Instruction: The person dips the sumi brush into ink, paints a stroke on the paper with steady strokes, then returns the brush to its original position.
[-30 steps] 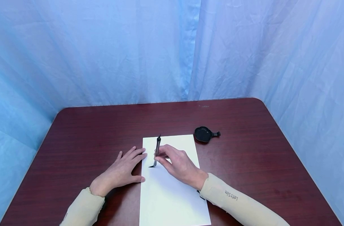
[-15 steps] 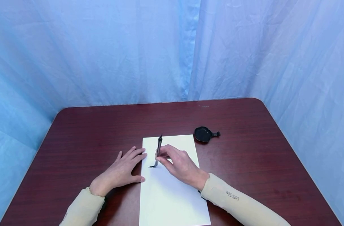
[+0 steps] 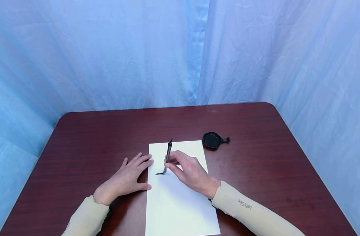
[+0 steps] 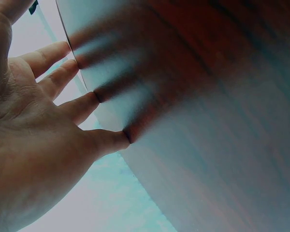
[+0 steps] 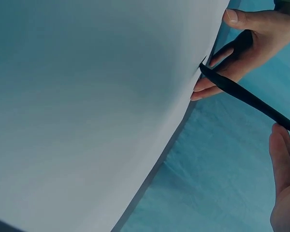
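Reddish table bears paper and, seemingly, a dish.

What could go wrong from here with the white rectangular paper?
The right hand holds the slim dark brush at the short black stroke; pressing harder might blot it. The left hand touches the paper only near its left edge, so it might pivot. Sliding, it might bump the black flower-shaped dish beside it.

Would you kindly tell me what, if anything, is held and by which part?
The right grip holds the ink brush by its lower handle; the left grip holds nothing.
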The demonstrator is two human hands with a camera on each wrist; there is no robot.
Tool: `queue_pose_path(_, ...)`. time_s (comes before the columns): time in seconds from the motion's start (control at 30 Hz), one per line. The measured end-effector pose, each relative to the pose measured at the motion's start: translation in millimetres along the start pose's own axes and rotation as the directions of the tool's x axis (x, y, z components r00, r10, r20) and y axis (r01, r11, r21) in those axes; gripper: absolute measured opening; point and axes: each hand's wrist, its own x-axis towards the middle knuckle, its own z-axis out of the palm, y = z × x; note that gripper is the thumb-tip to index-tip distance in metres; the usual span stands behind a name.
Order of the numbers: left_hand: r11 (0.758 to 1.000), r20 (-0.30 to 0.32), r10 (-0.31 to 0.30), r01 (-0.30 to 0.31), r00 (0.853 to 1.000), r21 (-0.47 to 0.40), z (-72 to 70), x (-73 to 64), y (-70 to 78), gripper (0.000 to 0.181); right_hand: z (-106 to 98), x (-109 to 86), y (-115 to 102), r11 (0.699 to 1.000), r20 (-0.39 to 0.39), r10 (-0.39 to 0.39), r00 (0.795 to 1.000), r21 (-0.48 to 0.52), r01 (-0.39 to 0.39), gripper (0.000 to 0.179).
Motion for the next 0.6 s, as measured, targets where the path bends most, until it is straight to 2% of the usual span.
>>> queue_pose_path(0.6, 1.000, 0.001, 0.003, -0.003, 1.000, -0.008, -0.3, -0.3, -0.1, 0.082, -5.1, -2.8, 1.9, 1.000, -0.012, -0.002, 1.000, -0.026, 0.002, 0.041)
